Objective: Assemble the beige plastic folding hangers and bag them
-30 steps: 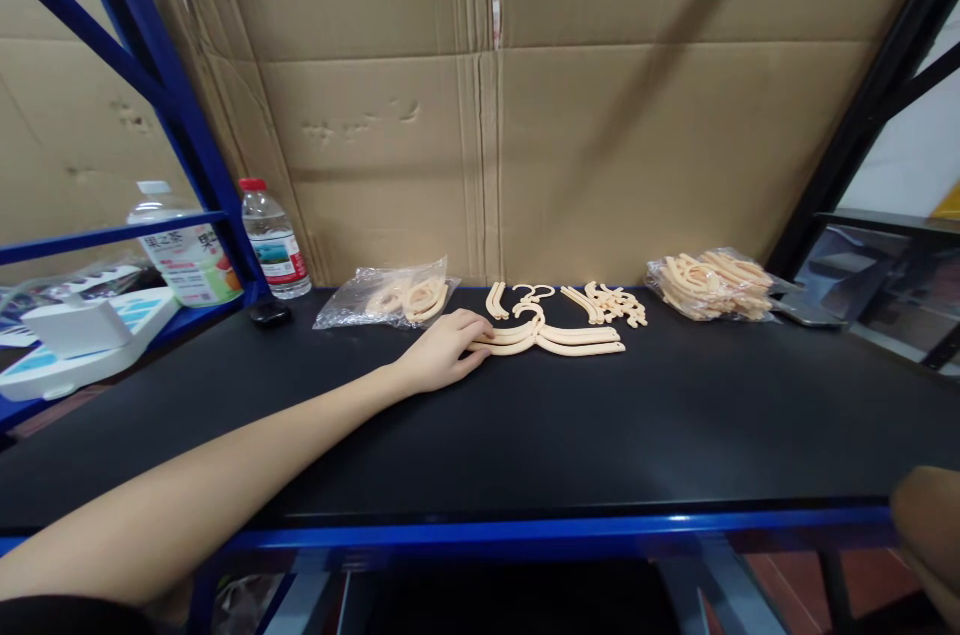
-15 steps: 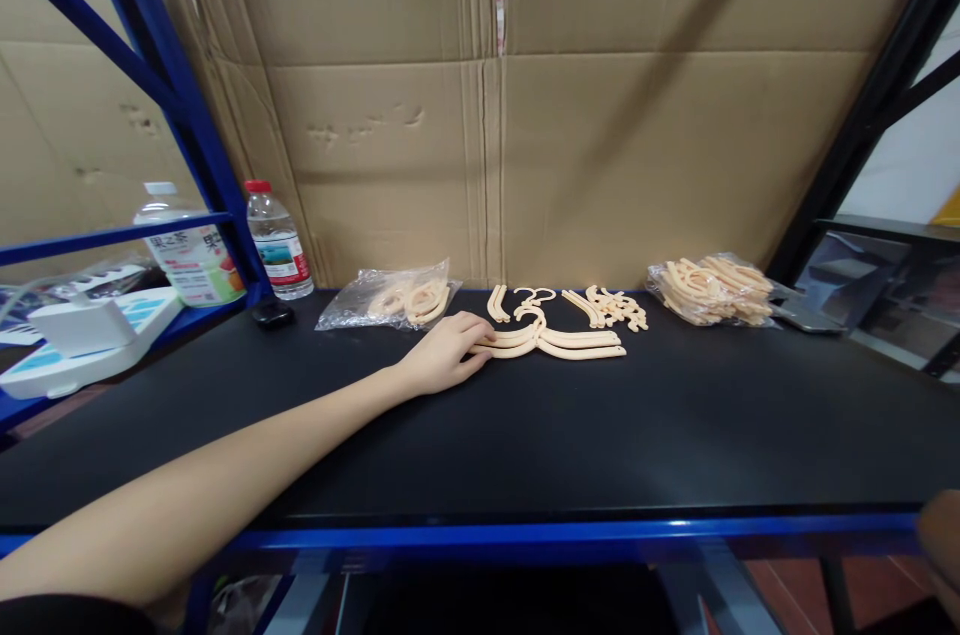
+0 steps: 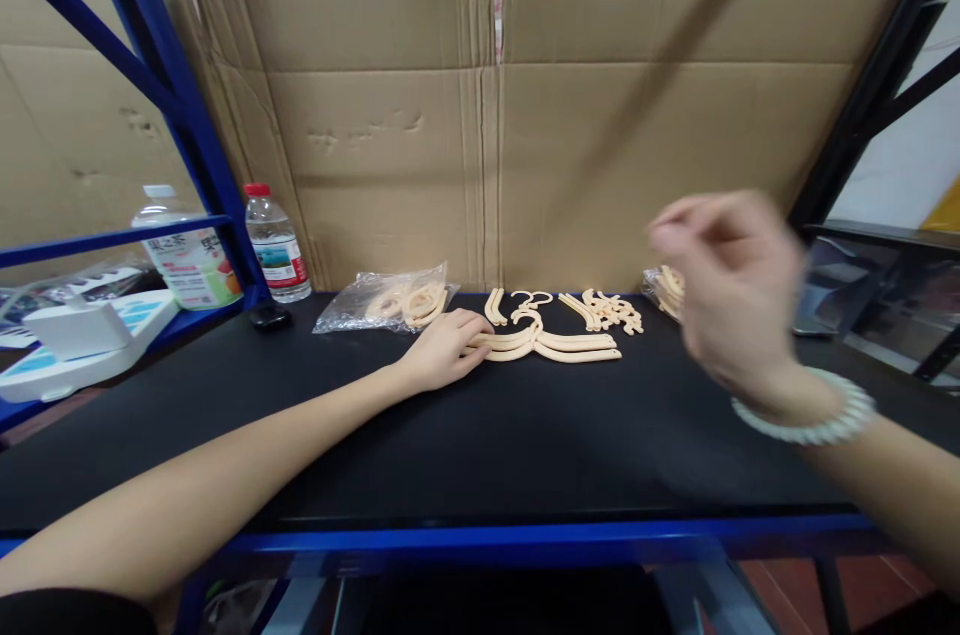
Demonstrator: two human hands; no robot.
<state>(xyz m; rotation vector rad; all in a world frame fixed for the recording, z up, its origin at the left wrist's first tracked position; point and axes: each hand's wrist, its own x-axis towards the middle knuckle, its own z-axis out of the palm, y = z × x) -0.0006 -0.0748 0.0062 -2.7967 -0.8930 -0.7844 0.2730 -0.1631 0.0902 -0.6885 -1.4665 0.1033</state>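
Beige plastic folding clothes hangers (image 3: 574, 343) lie spread one in front of another on the black table, their hooks pointing to the back. My left hand (image 3: 448, 351) rests at their left end, with thumb and fingers closed around the arm tips. Up in the air at the right, my right hand (image 3: 731, 280) is blurred by motion, its fingers curled; whether anything is in them I cannot make out. Behind the hangers lie loose curved arms (image 3: 494, 306), hook pieces (image 3: 532, 299), more arm pieces (image 3: 580, 311) and a pile of small connectors (image 3: 615, 311).
A clear bag of beige parts (image 3: 382, 300) lies at the back left, another bag (image 3: 667, 291) partly behind my right hand. At the left stand a red-capped water bottle (image 3: 277, 245), a larger bottle (image 3: 187, 260) and a power strip (image 3: 97, 345). Cardboard (image 3: 390, 135) walls the back.
My right hand has come up from the lower right edge to above the table's right side, now covering most of the right bag. My left hand stays on the hangers.
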